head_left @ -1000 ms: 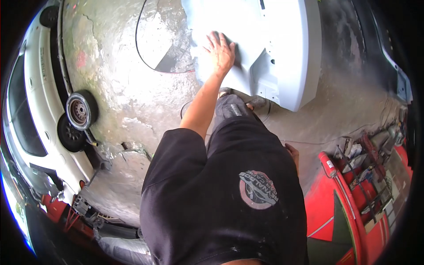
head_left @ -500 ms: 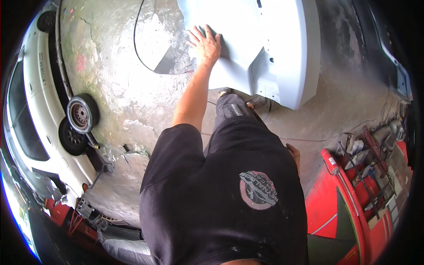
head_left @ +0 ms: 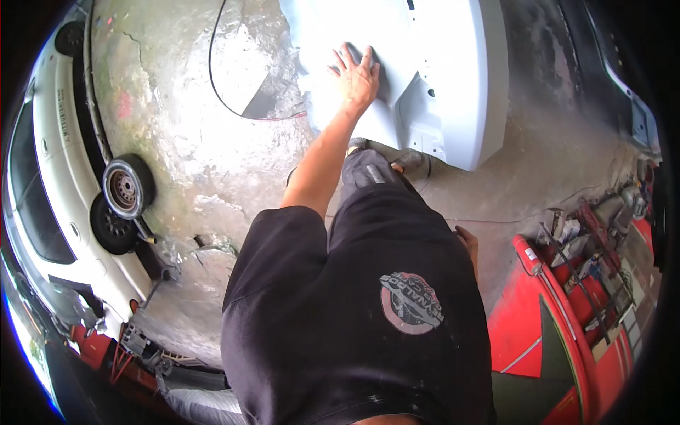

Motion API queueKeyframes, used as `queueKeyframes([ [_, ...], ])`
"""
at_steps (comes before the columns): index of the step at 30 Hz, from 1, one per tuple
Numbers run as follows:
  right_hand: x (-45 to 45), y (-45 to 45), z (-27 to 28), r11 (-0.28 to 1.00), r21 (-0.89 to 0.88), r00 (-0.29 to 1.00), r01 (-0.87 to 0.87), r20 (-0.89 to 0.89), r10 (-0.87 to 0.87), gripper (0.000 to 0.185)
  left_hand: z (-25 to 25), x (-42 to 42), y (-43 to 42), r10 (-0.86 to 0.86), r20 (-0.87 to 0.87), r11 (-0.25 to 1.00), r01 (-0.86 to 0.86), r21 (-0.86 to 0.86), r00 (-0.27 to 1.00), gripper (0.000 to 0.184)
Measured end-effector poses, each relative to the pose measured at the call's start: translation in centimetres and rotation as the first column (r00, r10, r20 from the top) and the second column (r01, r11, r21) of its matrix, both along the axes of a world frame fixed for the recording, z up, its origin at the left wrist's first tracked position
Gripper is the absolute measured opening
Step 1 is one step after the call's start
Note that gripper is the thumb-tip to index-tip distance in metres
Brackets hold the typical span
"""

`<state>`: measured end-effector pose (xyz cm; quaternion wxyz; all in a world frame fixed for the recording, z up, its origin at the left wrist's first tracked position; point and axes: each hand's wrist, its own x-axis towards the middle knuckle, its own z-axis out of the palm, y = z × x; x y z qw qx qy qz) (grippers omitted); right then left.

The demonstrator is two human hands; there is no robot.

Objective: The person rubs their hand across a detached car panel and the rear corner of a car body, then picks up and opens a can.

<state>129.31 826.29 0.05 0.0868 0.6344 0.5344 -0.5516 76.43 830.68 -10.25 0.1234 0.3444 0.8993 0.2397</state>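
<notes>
One pale panel (head_left: 453, 49), ahead of person's legs (head_left: 363, 170). Left hand (head_left: 360, 86) seemingly flat on it, fingers spread, gripping nothing, presumably for broad contact. Right hand (head_left: 467, 241) half-hidden by black shirt (head_left: 319, 319); grip untellable.

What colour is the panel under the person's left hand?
Pale bluish-white; the panel shows best in the head view.

Pale panel (head_left: 443, 57) cut off at top, right hand (head_left: 467, 244) partly hidden behind shirt (head_left: 319, 319)
</notes>
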Motion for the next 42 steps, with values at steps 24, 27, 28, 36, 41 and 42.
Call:
queueKeyframes([
  [24,-0.7,-0.8,0.4,0.999,-0.006,0.999,0.036,0.005,-0.036,0.046,0.0,-0.3,0.4,0.026,0.005,0.999,-0.026,0.046,1.0,0.05],
  [27,-0.6,-0.7,0.3,1.0,0.003,1.0,0.021,0.006,-0.021,0.047,-0.2,-0.4,0.1,-0.016,-0.035,1.0,0.017,0.024,0.999,0.049],
  [28,-0.4,-0.7,0.0,1.0,0.004,1.0,0.014,0.003,-0.014,0.047,-0.1,-0.3,-0.2,-0.036,-0.037,0.999,0.036,0.015,0.999,0.05],
  [36,-0.7,-0.6,-0.9,1.0,0.013,1.0,-0.002,0.008,0.002,0.047,0.0,0.5,-0.4,-0.032,-0.01,0.999,0.033,0.027,0.999,0.051],
  [41,-1.4,-0.5,0.0,0.999,0.021,0.999,0.035,0.026,-0.035,0.046,-0.6,1.1,-2.0,0.104,-0.005,0.992,-0.104,-0.069,0.995,0.058],
  [42,-1.0,-0.6,-0.3,0.999,0.026,0.999,0.025,0.018,-0.026,0.046,-0.5,1.1,-2.3,0.1,0.014,0.993,-0.099,-0.061,0.995,0.057],
])
